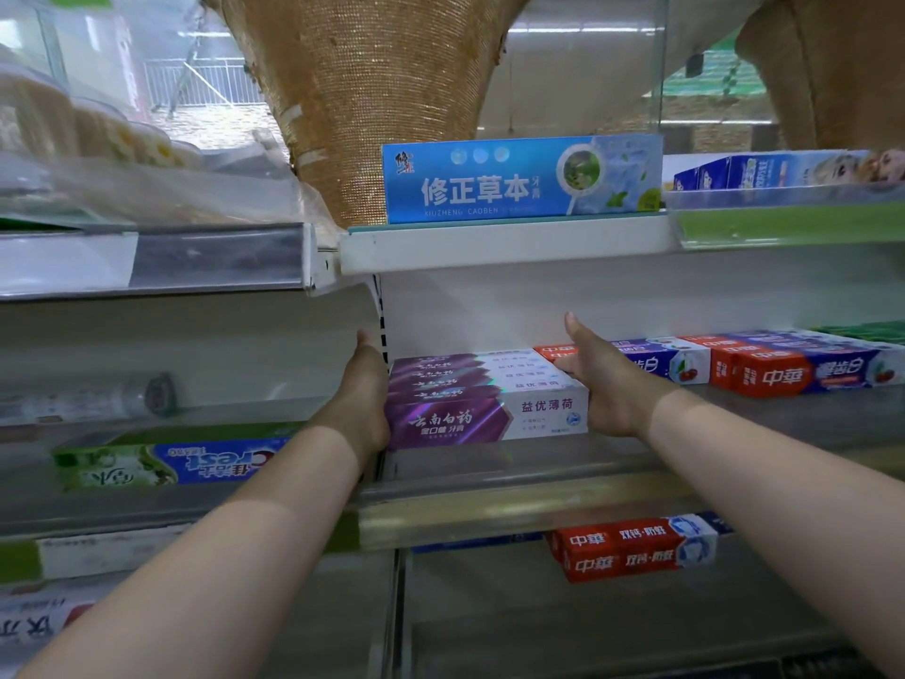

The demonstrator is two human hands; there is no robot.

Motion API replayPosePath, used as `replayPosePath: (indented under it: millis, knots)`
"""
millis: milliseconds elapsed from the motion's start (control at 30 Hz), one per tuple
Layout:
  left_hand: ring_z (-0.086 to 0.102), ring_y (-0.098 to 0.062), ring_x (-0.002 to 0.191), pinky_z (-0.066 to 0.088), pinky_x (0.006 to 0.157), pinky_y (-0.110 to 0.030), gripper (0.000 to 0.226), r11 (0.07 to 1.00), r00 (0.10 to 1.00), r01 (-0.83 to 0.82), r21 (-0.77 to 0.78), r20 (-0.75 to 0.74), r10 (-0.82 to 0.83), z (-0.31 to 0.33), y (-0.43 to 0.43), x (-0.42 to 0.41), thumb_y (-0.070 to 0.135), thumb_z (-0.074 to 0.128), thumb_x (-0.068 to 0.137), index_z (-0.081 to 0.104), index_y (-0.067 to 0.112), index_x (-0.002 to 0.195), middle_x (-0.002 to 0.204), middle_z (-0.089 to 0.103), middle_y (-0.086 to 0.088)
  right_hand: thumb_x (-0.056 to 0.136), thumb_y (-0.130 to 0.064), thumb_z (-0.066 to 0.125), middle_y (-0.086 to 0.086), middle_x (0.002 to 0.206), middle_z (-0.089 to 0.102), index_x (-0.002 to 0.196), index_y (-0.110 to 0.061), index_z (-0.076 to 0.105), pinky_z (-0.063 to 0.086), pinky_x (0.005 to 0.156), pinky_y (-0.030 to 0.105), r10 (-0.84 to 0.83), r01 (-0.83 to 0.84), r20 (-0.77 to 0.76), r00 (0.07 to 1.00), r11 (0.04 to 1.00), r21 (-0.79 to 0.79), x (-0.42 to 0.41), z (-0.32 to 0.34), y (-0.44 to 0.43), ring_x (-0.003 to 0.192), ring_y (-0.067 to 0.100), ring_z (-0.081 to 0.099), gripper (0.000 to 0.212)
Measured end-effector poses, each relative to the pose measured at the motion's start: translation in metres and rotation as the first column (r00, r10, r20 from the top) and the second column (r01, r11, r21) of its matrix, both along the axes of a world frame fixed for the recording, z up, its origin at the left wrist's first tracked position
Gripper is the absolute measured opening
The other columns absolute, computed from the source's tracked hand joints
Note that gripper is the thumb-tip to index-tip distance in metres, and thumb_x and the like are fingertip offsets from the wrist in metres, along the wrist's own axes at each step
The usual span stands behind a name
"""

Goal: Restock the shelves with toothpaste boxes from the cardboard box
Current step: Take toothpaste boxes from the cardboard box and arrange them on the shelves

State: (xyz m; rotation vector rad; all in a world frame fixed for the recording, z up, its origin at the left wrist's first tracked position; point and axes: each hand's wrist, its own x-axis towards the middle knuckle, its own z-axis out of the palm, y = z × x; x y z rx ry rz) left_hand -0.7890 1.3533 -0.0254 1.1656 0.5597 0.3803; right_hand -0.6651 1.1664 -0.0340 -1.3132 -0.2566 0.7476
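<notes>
our two bare forearms reach up toward the middle shelf (514,507). on the neighbouring shelf at far left, a green-and-blue crest box (171,463) lies upside down along the front edge. our left hand (360,409) is flat, thumb up, pressed against the left end of the stack of purple toothpaste boxes (489,399), which sits at the middle shelf's left end, back from its front rail. our right hand (612,384) presses the stack's right end, thumb raised, fingers stretched along it, not curled. just right lie red-and-blue boxes (793,370).
</notes>
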Motion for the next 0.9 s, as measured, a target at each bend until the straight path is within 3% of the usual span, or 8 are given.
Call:
replayPosePath:
  millis: [133,233,400,567,667,767,833,900]
  knots:
    - [0.07,-0.031,0.084,0.053,0.062,-0.039,0.084,1.0,1.0,0.005,-0.002,0.013,-0.005,-0.004,0.002,-0.001,0.078,0.021,0.085,0.061,0.008,0.112,0.094,0.072,-0.018,0.082,-0.074,0.04,0.012,0.114,0.069,0.124,-0.013,0.055,0.052,0.09,0.041,-0.067,0.067,0.014,0.998,0.998,0.008,0.002,-0.002,0.004,0.105,0.029,0.066,0.076]
    - [0.07,-0.032,0.084,0.054,0.062,-0.039,0.085,1.0,1.0,0.007,-0.005,0.01,-0.007,-0.003,0.002,-0.003,0.077,0.02,0.086,0.059,0.007,0.115,0.097,0.071,-0.018,0.085,-0.071,0.039,0.013,0.11,0.07,0.123,-0.013,0.054,0.055,0.081,0.039,-0.084,0.084,0.023,0.996,0.996,-0.011,0.002,-0.001,0.003,0.101,0.029,0.068,0.072]
    - [0.061,-0.026,0.058,0.051,0.042,-0.029,0.048,0.998,0.997,-0.065,0.024,0.037,0.064,0.0,-0.002,-0.013,0.048,0.027,0.1,0.052,0.006,0.097,0.079,0.059,-0.013,0.089,-0.058,0.047,0.01,0.109,0.071,0.129,-0.013,0.051,0.054,0.069,0.034,-0.092,0.103,0.141,0.986,0.992,-0.068,0.0,-0.004,-0.002,0.091,0.024,0.07,0.06]
    - [0.054,-0.022,0.06,0.042,0.053,-0.029,0.034,0.99,0.991,-0.133,0.054,0.041,0.13,0.0,-0.021,-0.024,0.039,0.034,0.1,0.043,0.01,0.085,0.075,0.051,-0.009,0.088,-0.053,0.053,0.006,0.107,0.071,0.119,-0.015,0.054,0.054,0.085,0.035,-0.127,0.146,0.208,0.97,0.986,-0.076,-0.009,-0.005,-0.006,0.096,0.022,0.068,0.048]
    - [0.058,-0.017,0.043,0.046,0.05,-0.022,0.03,0.96,0.975,-0.222,0.17,0.039,0.219,0.001,-0.036,-0.031,0.035,0.04,0.098,0.049,0.008,0.086,0.073,0.053,-0.008,0.091,-0.052,0.051,0.002,0.09,0.067,0.089,-0.016,0.051,0.044,0.093,0.029,-0.17,0.215,0.296,0.94,0.968,-0.127,-0.017,-0.001,-0.011,0.087,0.017,0.063,0.036]
    - [0.063,-0.023,0.078,0.045,0.071,-0.026,0.028,0.872,0.966,-0.233,0.43,0.001,0.257,-0.008,-0.054,-0.034,0.028,0.047,0.096,0.056,0.007,0.112,0.104,0.063,-0.009,0.091,-0.053,0.047,0.002,0.085,0.06,0.082,-0.017,0.049,0.037,0.089,0.029,-0.17,0.257,0.393,0.904,0.95,-0.18,-0.021,0.0,-0.016,0.08,0.014,0.056,0.037]
    - [0.051,-0.02,0.092,0.034,0.075,-0.022,0.005,0.742,0.965,-0.212,0.636,0.014,0.263,-0.015,-0.069,-0.039,0.021,0.048,0.096,0.052,0.018,0.093,0.096,0.055,-0.002,0.091,-0.053,0.045,0.001,0.089,0.06,0.092,-0.017,0.053,0.037,0.087,0.029,-0.131,0.26,0.48,0.868,0.942,-0.213,-0.031,0.001,-0.019,0.079,0.016,0.055,0.037]
    - [0.052,-0.02,0.092,0.04,0.077,-0.024,0.019,0.637,0.968,-0.187,0.748,0.03,0.249,-0.019,-0.092,-0.046,0.017,0.051,0.092,0.046,0.023,0.075,0.083,0.055,-0.002,0.092,-0.051,0.045,0.005,0.1,0.065,0.105,-0.015,0.058,0.046,0.089,0.031,-0.114,0.258,0.534,0.838,0.944,-0.204,-0.04,0.0,-0.028,0.089,0.021,0.061,0.041]
